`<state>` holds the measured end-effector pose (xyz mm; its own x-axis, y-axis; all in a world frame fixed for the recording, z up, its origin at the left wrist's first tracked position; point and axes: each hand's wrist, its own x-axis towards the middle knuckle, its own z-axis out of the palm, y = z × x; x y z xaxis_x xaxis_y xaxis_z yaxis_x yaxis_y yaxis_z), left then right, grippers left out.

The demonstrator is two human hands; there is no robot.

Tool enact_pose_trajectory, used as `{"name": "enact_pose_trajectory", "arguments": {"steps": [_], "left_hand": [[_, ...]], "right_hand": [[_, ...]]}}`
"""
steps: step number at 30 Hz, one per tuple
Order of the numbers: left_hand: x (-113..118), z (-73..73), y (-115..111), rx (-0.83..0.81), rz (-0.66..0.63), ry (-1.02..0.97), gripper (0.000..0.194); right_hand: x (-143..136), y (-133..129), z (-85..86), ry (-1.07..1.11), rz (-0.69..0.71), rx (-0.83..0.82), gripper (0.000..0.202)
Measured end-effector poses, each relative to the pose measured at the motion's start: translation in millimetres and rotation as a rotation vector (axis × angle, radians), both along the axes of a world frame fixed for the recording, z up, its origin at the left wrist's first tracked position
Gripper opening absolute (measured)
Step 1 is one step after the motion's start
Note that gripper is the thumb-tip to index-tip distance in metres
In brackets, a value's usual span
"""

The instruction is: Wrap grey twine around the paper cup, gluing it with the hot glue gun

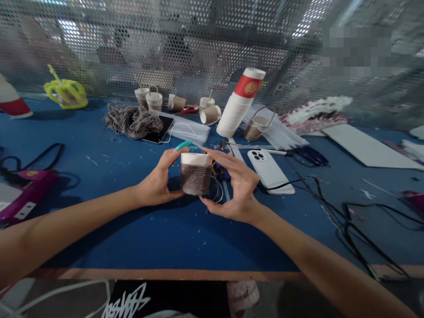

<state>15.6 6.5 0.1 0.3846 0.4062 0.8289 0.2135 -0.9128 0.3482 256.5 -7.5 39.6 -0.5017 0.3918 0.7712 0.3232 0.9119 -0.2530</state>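
Note:
A small paper cup wrapped in grey-brown yarn, with a bare white band at its rim, is held upright just above the blue table between both hands. My left hand grips its left side, thumb low and fingers near the rim. My right hand curves round the right side, fingers along the rim and thumb at the base. Behind the left fingertips shows a teal piece whose kind I cannot make out. A thin white cord lies behind the cup, partly hidden by my right hand.
Grey yarn lies by a dark-screened phone. Several small wrapped cups stand or lie at the back near a leaning stack of paper cups. Right are a white phone and black cables; left is a purple glue gun.

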Motion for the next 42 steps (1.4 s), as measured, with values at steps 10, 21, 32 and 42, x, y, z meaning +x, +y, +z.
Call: {"name": "enact_pose_trajectory", "arguments": {"steps": [10, 21, 32, 42], "left_hand": [[0.9, 11.6, -10.7, -0.095, -0.022, 0.031, 0.091], [5.5, 10.3, -13.9, 0.13, 0.167, 0.079, 0.095], [2.9, 12.9, -14.3, 0.152, 0.18, 0.106, 0.095], [3.7, 10.4, -9.1, 0.304, 0.066, -0.084, 0.087]], "right_hand": [[1.3, -1.0, -2.7, 0.028, 0.121, -0.13, 0.111], [-3.4, -6.9, 2.1, -0.062, 0.078, -0.055, 0.1], [5.3, -2.6, 5.5, -0.212, 0.059, 0.056, 0.081], [0.6, -6.9, 10.1, -0.145, 0.106, 0.058, 0.083]]}}
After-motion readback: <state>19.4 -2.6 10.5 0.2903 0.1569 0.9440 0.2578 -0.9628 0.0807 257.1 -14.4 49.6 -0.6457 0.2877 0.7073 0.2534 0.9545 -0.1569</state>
